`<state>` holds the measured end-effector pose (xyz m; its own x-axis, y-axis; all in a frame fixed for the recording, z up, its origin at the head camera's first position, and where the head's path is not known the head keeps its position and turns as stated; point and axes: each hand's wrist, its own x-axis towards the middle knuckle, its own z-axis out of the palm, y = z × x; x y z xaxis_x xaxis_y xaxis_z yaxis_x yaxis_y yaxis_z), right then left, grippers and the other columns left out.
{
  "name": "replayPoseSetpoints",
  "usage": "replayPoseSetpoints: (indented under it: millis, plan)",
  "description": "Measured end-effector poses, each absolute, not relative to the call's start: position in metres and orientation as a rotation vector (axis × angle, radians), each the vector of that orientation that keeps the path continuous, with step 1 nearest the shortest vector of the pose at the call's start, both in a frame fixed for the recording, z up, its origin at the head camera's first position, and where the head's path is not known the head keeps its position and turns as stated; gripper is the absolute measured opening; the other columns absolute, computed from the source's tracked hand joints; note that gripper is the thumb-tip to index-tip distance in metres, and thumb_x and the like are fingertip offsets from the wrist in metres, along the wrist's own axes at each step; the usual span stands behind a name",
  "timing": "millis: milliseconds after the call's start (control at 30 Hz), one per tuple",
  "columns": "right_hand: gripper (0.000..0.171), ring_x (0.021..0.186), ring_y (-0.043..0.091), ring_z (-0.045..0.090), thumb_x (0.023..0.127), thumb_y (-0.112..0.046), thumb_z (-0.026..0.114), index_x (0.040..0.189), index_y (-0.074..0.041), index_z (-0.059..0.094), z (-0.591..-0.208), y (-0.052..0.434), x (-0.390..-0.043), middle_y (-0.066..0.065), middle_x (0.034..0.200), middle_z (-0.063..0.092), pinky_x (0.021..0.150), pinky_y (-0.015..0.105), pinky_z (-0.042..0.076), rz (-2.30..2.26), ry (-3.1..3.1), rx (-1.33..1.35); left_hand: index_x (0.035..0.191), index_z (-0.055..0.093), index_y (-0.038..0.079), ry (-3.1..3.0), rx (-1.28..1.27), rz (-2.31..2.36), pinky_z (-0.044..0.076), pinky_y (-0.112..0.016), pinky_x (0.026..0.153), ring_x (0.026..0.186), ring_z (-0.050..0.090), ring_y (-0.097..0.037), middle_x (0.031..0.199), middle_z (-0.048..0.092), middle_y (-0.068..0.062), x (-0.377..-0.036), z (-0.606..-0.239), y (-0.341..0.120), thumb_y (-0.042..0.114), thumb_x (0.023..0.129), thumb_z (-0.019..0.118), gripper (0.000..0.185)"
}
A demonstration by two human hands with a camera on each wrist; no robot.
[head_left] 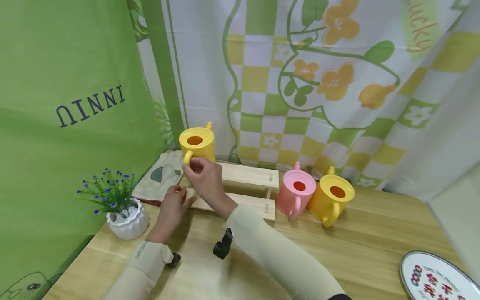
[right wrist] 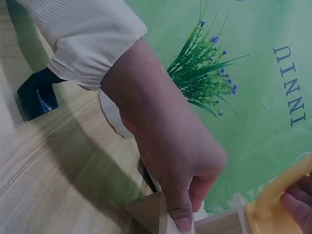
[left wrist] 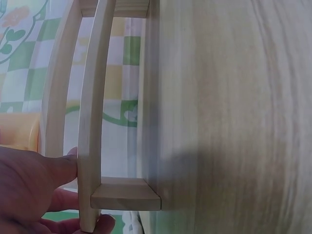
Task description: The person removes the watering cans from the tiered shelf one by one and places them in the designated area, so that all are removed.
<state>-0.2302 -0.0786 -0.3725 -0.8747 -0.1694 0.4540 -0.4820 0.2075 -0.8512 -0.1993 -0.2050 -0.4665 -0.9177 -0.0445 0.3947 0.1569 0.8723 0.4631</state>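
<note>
At nine o'clock of the two-step wooden rack on the table, the left hand pinches its lower step, apparently steadying it, while the right hand grips the handle of the yellow watering can on the upper step.

yellow watering can, upright on wooden rack

Head camera looks down and forward over the wooden rack. Left wrist view hugs that rack close up; right wrist view faces leftward, catching the left hand.
</note>
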Motion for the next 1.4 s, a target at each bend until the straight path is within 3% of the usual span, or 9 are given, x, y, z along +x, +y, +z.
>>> replayPoseSetpoints:
  millis: [333, 600, 933, 1167, 1400]
  plan:
    - [0.019, 0.072, 0.003, 0.064, 0.080, -0.015, 0.068, 0.097, -0.008, 0.070, -0.379, -0.082, -0.233, 0.000, 0.082, 0.070, 0.065, 0.016, 0.052, 1.711, -2.246, 0.625, 0.067, 0.044, 0.006, -2.639, -0.070, -0.713, 0.046, -0.043, 0.076, 0.095, 0.052, -0.034, 0.098, 0.055, -0.021, -0.200, -0.467, -0.206, 0.019, 0.081, 0.070, 0.033]
    - [0.018, 0.069, 0.000, 0.062, 0.081, -0.024, 0.070, 0.092, -0.011, 0.071, -0.377, -0.082, -0.234, -0.003, 0.078, 0.069, 0.063, 0.015, 0.050, 1.677, -2.243, 0.604, 0.068, 0.046, 0.006, -2.633, -0.065, -0.711, 0.047, -0.043, 0.074, 0.093, 0.053, -0.033, 0.099, 0.054, -0.020, -0.200, -0.466, -0.204, 0.022, 0.082, 0.069, 0.032]
    - [0.018, 0.075, 0.002, 0.065, 0.081, -0.022, 0.071, 0.095, -0.010, 0.073, -0.372, -0.074, -0.234, 0.001, 0.085, 0.071, 0.064, 0.011, 0.049, 1.597, -2.221, 0.685, 0.066, 0.044, 0.006, -2.613, -0.098, -0.692, 0.047, -0.045, 0.074, 0.095, 0.053, -0.034, 0.097, 0.056, -0.022, -0.200, -0.467, -0.204, 0.021, 0.081, 0.071, 0.034]
    - [0.022, 0.079, 0.009, 0.067, 0.081, -0.017, 0.070, 0.100, -0.005, 0.071, -0.356, -0.031, -0.222, 0.008, 0.089, 0.071, 0.065, 0.015, 0.052, 1.626, -2.068, 0.776, 0.069, 0.049, 0.004, -2.650, -0.086, -0.720, 0.046, -0.046, 0.080, 0.100, 0.052, -0.035, 0.100, 0.055, -0.023, -0.197, -0.472, -0.197, 0.021, 0.082, 0.070, 0.030]
    - [0.019, 0.075, 0.030, 0.067, 0.081, 0.002, 0.067, 0.099, 0.009, 0.066, -0.298, 0.061, -0.181, 0.021, 0.089, 0.068, 0.063, 0.029, 0.055, 1.587, -2.036, 0.801, 0.073, 0.052, 0.000, -2.663, -0.113, -0.665, 0.043, -0.049, 0.084, 0.104, 0.049, -0.037, 0.096, 0.057, -0.026, -0.198, -0.469, -0.203, 0.022, 0.083, 0.068, 0.029]
